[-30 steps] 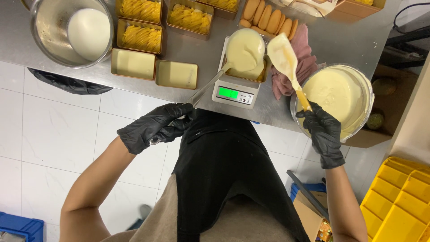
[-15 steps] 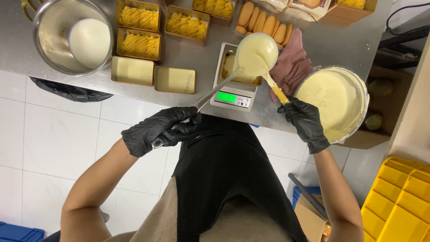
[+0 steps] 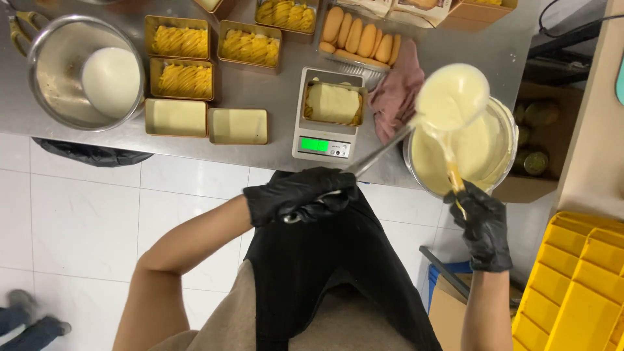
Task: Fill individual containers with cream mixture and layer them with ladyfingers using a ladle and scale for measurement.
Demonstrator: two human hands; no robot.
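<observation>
Left hand: the black-gloved left hand [image 3: 300,195] is closed around the handle end of a long metal tool [image 3: 377,153], held low in front of the black apron [image 3: 338,273]; the tool's shaft slants up to the right toward the cream bowl.
Right hand: the black-gloved right hand [image 3: 482,224] is clamped on the yellow handle of a ladle [image 3: 452,97], near the bowl's front edge.
Ladle: its round cup is coated with pale yellow cream and held up above the far rim of the bowl, handle running down to the hand.
Cream bowl: a steel bowl [image 3: 513,146] of pale yellow cream sits at the right end of the table [image 3: 260,149], partly over its front edge.
Scale: a small digital scale [image 3: 322,140] with a lit green display stands at the table's front, left of the bowl; on it a gold rectangular tin [image 3: 333,103] filled with cream.
Cloth: a pink cloth [image 3: 398,91] lies between the scale and the bowl.
Other tins: two gold tins with smooth cream tops [image 3: 208,120] lie side by side left of the scale; behind them, tins topped with yellow fruit slices [image 3: 214,49].
Ladyfingers: a row of ladyfinger biscuits [image 3: 361,38] in a tray behind the scale.
Left pot: a large steel pot [image 3: 49,71] with white liquid at the table's left end.
Floor side: yellow crates [image 3: 578,286] at lower right.
</observation>
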